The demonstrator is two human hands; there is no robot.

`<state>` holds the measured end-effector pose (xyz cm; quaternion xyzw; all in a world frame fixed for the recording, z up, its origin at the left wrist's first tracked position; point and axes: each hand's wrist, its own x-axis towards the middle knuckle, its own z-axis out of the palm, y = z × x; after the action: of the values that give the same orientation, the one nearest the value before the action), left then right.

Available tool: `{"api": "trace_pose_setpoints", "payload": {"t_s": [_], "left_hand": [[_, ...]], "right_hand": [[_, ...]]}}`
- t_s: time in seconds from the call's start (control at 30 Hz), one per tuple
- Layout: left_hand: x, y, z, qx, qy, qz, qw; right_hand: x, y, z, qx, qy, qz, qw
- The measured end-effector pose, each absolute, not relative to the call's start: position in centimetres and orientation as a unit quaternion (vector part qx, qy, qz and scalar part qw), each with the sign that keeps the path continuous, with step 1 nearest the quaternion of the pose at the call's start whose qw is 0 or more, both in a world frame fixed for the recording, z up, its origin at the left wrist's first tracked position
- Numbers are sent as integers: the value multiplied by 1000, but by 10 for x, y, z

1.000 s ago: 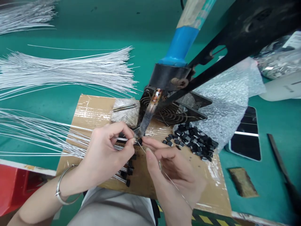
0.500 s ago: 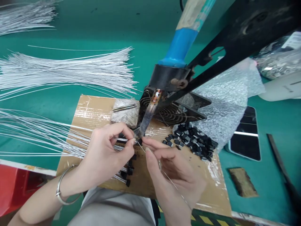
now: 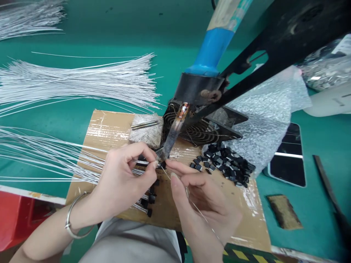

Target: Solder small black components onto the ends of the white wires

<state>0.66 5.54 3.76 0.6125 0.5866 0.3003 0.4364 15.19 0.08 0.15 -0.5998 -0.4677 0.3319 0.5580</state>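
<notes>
My left hand (image 3: 123, 179) pinches a thin silver wire with a small black part at its end, held right at the tip of the soldering iron (image 3: 175, 128). My right hand (image 3: 203, 204) pinches a fine strand of solder wire (image 3: 203, 215) and feeds its end to the same tip. The iron has a blue handle (image 3: 212, 51) and hangs in a black stand (image 3: 263, 62). Both hands work over a taped cardboard board (image 3: 109, 128). Several finished wires with black ends (image 3: 146, 201) lie under my left hand.
Bundles of silver wires (image 3: 71, 82) fan across the green table at left. A pile of small black parts (image 3: 225, 164) lies beside bubble wrap (image 3: 265, 117). A black fan (image 3: 203, 129), a sponge block (image 3: 146, 133), a phone (image 3: 287, 160) and a brown pad (image 3: 283, 212) sit nearby.
</notes>
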Motion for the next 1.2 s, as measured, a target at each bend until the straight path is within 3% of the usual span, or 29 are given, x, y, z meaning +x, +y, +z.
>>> {"api": "trace_pose_setpoints", "payload": {"t_s": [1.2], "left_hand": [[7,54,40,635,589,285,411]], "right_hand": [[150,-2,-1,-609,-510,281,539]]}}
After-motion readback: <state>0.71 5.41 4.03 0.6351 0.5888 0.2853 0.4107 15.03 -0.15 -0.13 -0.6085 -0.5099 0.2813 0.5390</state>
